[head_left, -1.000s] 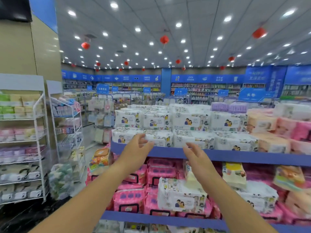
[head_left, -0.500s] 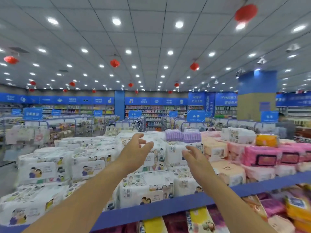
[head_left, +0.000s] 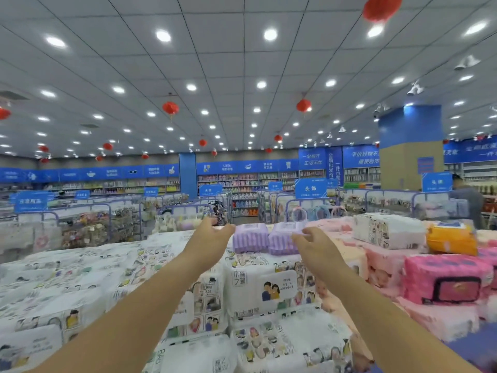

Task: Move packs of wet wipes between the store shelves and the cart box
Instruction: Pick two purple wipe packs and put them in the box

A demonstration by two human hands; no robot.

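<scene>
Two purple striped packs of wet wipes (head_left: 266, 238) stand side by side on top of white cartoon-printed packs (head_left: 258, 286) on the top shelf. My left hand (head_left: 207, 238) is stretched out with relaxed fingers just left of the purple packs, holding nothing. My right hand (head_left: 313, 244) reaches in from the right with loosely bent fingers; its fingertips are at the right purple pack's edge, and whether they touch is unclear. No cart box is in view.
Pink packs (head_left: 443, 278), an orange pack (head_left: 451, 238) and a white printed pack (head_left: 387, 230) lie to the right. White packs (head_left: 67, 286) spread to the left. A person (head_left: 468, 200) stands far right beyond the shelf. Wire display racks (head_left: 107, 222) stand behind.
The view has risen from the lower shelves to the top of the display. Both hands have reached forward and now flank the purple packs.
</scene>
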